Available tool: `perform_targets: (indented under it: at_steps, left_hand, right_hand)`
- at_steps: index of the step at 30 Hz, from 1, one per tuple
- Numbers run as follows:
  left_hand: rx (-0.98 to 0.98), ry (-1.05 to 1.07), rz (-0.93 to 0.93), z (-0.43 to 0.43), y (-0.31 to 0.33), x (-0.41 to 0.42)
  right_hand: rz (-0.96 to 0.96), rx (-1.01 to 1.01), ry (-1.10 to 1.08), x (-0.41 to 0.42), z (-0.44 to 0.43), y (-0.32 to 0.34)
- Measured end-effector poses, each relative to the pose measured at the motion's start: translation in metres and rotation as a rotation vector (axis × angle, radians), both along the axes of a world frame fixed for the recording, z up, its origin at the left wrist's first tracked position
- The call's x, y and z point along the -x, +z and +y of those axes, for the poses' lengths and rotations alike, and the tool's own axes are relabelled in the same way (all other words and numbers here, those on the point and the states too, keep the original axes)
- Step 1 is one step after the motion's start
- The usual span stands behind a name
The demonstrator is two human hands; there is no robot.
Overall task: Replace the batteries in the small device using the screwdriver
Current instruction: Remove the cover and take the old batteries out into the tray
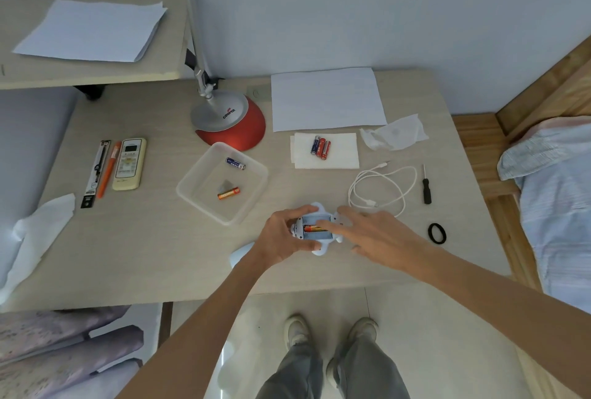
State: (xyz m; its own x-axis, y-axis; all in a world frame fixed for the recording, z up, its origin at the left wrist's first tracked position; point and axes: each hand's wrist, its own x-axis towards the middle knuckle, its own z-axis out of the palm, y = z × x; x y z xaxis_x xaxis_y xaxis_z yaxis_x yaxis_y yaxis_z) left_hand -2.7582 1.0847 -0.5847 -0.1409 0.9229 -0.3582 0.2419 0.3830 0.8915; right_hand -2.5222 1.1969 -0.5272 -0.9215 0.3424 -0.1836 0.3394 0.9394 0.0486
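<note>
Near the front edge of the surface, the left hand (284, 238) grips the little white device (316, 218), battery bay facing up. The right hand (377, 235) is loose and holds nothing, its straight index finger touching the orange battery (311, 229) in the bay. Off to the right, the screwdriver (426, 186) lies past the white cable (380, 187). Three spare batteries (320, 146) sit on a tissue (342, 152) farther back, and two more are in the clear tray (192, 187) on the left.

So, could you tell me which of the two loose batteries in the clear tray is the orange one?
The orange battery lies at the near side of the tray, towards the viewer; the blue battery lies at its far side.
</note>
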Motion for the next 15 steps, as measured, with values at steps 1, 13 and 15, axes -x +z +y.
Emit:
perform_targets:
  at_steps: [1,13,15]
  left_hand:
    - [0.001,0.001,-0.007,0.0,0.0,0.0]
    - [0.002,-0.007,-0.033,0.001,0.003,-0.002]
    - [0.01,-0.002,-0.07,0.0,0.003,-0.002]
  right_hand:
    - [-0.019,-0.033,0.035,0.002,0.001,0.003]
    - [-0.172,-0.017,0.198,0.039,0.017,-0.008]
    - [-0.233,-0.001,0.189,0.043,0.018,-0.005]
